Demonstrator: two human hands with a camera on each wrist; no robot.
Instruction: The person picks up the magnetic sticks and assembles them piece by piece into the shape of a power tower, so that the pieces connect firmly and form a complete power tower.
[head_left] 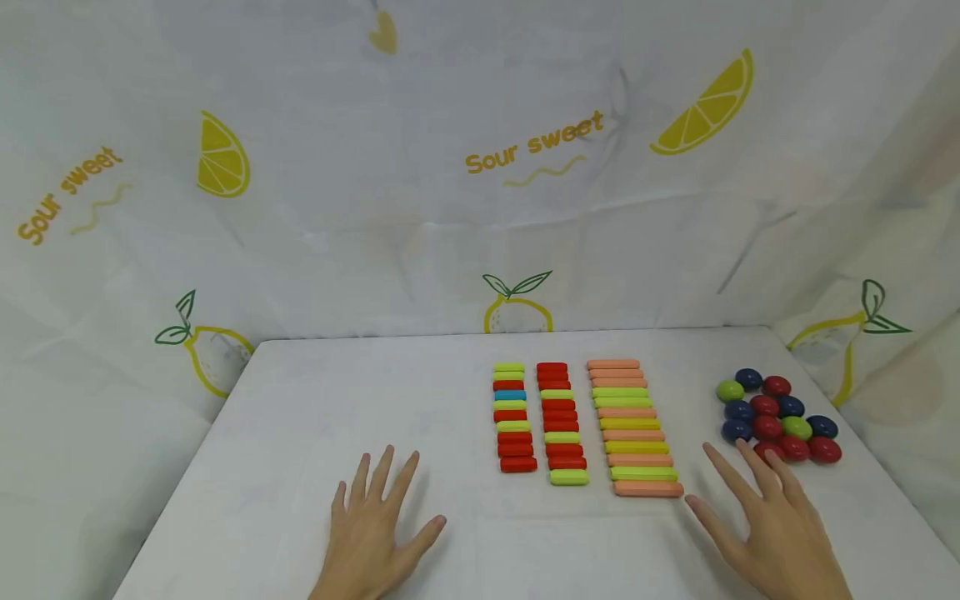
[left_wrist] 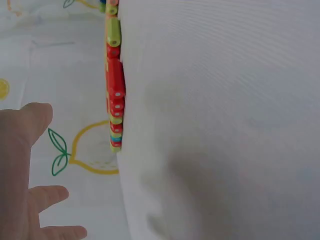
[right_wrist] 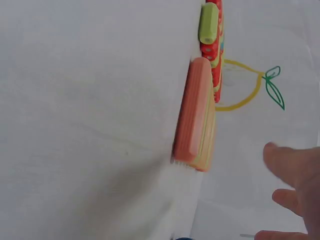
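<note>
My left hand (head_left: 367, 533) has its fingers spread over the white table, left of the colored sticks, holding nothing. With fingers also spread, my right hand (head_left: 776, 533) is between the long sticks and the oval balls, and its fingertips overlap the nearest balls in the head view. Short red, lime and blue sticks form a left column (head_left: 512, 415); short red and lime ones form a middle column (head_left: 560, 426). The longer orange, lime and yellow sticks (head_left: 637, 435) lie in a third column. Glossy red, dark blue and lime oval balls (head_left: 767, 427) are clustered at the right.
A white tabletop (head_left: 300, 400) lies under everything, with its far edge against a hanging white cloth (head_left: 420, 275). Lemon drawings and "Sour sweet" lettering are printed on the cloth. It also borders the table on both sides.
</note>
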